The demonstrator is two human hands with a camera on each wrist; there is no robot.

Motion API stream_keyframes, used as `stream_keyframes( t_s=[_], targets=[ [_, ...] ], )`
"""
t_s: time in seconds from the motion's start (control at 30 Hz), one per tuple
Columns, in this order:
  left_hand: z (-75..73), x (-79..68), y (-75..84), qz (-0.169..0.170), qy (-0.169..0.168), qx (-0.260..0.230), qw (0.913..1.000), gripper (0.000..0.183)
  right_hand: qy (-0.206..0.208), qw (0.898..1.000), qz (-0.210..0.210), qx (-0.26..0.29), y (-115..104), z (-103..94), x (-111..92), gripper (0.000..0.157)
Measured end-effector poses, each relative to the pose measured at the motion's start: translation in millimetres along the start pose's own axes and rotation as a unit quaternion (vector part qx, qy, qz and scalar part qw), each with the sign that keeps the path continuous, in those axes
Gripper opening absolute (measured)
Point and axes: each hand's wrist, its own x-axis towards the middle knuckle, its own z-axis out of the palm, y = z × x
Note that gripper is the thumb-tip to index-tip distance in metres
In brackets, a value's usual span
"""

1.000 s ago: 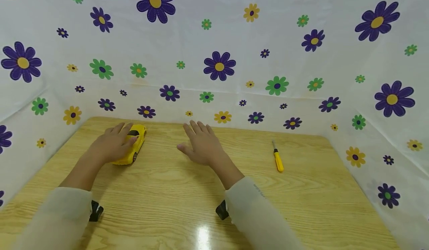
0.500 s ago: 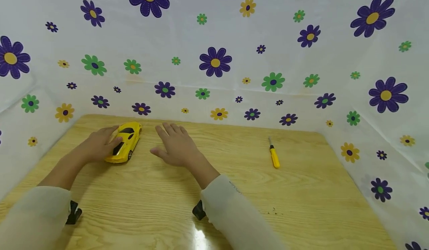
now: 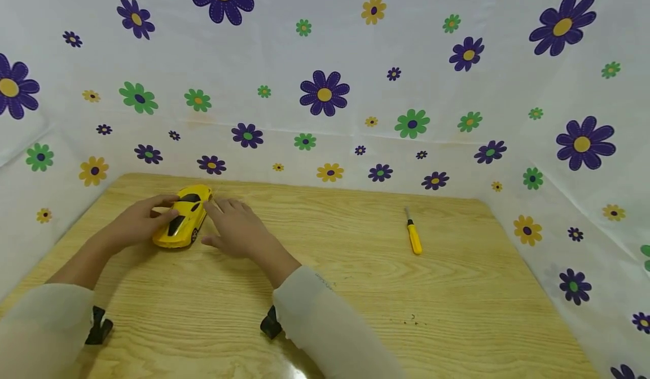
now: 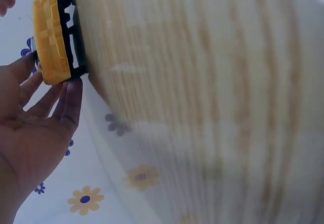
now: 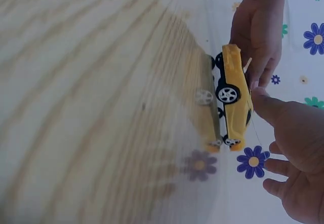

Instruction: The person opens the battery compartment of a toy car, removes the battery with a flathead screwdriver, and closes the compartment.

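A yellow toy car (image 3: 184,221) with dark windows stands at the far left of the wooden table. My left hand (image 3: 133,221) grips it from the left, thumb over the rear top and fingers along the far side; the left wrist view shows thumb and fingertips at the car's yellow rear (image 4: 50,41). On the car's right side is my right hand (image 3: 236,228), its fingers extended and its fingertips right beside the bodywork. Seen from the right wrist, the car's side and wheels (image 5: 228,94) face my right palm (image 5: 304,153).
A screwdriver (image 3: 414,238) with a yellow handle lies on the right part of the table (image 3: 325,255). White cloth (image 3: 274,40) printed with flowers rises behind the table and along both sides. Small dark specks (image 3: 413,320) mark the tabletop near the front right.
My right hand has moved left across the table, from the middle to the car's right side. The left hand stays at the car, and the head view has shifted slightly.
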Motion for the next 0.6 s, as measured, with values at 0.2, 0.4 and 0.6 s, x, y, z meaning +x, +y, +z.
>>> stream_keyframes(
  t_s=[0.2,0.4,0.6],
  targets=[
    [-2.6,-2.5,-3.2,0.009,-0.016,-0.05,0.9986,0.061,-0.018,1.0,-0.002,0.01,-12,5.2,12,0.076],
    [-4.8,-2.4,-6.8,0.017,-0.022,-0.063,0.9976,0.059,-0.019,1.0,-0.011,-0.017,-24,12.5,20,0.077],
    [-8.6,-1.6,-7.5,0.02,-0.026,-0.075,0.9966,0.059,-0.021,0.999,-0.007,-0.039,-29,16.2,24,0.077]
  ],
)
